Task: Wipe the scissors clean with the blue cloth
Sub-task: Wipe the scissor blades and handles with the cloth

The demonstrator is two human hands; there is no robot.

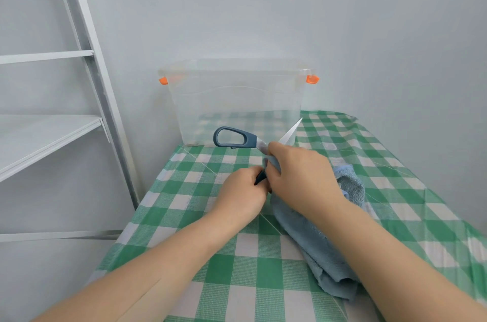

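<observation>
The scissors (234, 137) are held spread open above the middle of the surface (237, 255), which is covered in green and white check. The left hand (241, 195) is curled round the lower dark handle. The other handle loop sticks out to the left, and one blade points up to the right. The right hand (300, 176) is closed over the blue cloth (316, 242), pressing a fold of it round the scissors near the pivot. The rest of the cloth trails under the right forearm and lies on the surface. A clear box (237, 100) with orange latches stands behind the scissors, against the wall. A white shelf (52, 132) stands at the left
</observation>
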